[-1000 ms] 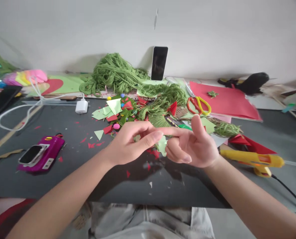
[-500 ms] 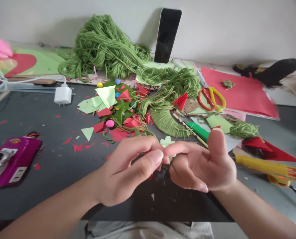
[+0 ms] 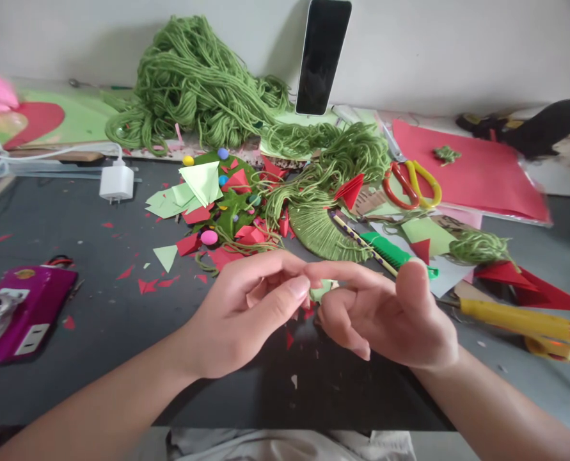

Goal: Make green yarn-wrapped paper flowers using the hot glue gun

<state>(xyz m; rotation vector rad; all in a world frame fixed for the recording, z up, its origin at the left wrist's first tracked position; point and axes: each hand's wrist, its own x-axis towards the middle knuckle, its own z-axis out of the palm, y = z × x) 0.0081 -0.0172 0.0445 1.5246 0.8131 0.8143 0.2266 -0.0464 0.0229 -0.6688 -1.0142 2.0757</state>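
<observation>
My left hand (image 3: 239, 323) has its thumb and bent fingers closed round the tip of my right index finger, in the middle of the view. Palm turned up, my right hand (image 3: 390, 317) keeps its index finger stretched out and thumb raised, while the other fingers curl loosely around nothing visible. Just behind the fingertips, a pale green paper flower (image 3: 320, 292) is partly covered. Beyond it lies a yarn-wrapped green crescent (image 3: 325, 234), beside a patterned stick (image 3: 361, 240) and a green comb (image 3: 387, 250).
Green yarn (image 3: 193, 83) is heaped at the back near an upright phone (image 3: 323, 57). Scissors (image 3: 412, 184) rest by a red sheet (image 3: 486, 182). A yellow glue gun (image 3: 515, 317) lies right. Left are a white charger (image 3: 116, 182) and a purple power strip (image 3: 38, 307). Red scraps (image 3: 148, 285) litter the desk.
My right index finger has shifted slightly left, further into my left hand's pinch. My hands now cover more of the paper flower. The view has tilted slightly.
</observation>
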